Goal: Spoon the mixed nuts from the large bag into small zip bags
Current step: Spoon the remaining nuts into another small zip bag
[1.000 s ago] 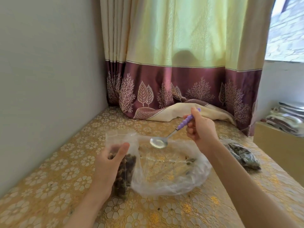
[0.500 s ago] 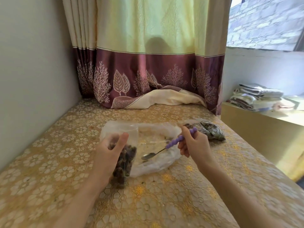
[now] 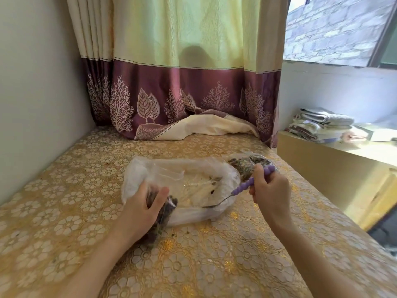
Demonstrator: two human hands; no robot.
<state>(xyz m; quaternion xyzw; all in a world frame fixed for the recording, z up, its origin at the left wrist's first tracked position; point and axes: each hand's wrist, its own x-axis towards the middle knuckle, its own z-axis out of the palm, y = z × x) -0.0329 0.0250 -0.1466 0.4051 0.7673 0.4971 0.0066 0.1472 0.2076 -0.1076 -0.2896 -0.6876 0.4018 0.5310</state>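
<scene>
The large bag (image 3: 193,186) lies clear, crumpled, almost empty; left hand (image 3: 141,209) grips the dark-filled small zip bag (image 3: 165,214); right hand (image 3: 270,190) pinches the purple-handled spoon (image 3: 242,188)

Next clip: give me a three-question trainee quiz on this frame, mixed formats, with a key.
1. True or false: the right hand holds the purple-handled spoon.
2. What does the left hand grip? A) the curtain B) the small zip bag of nuts C) folded towels
3. Fill in: the spoon's bowl lies in the mouth of the ____ bag.

Key: 1 true; 2 B; 3 large

A second filled bag lies behind the right hand.
</scene>
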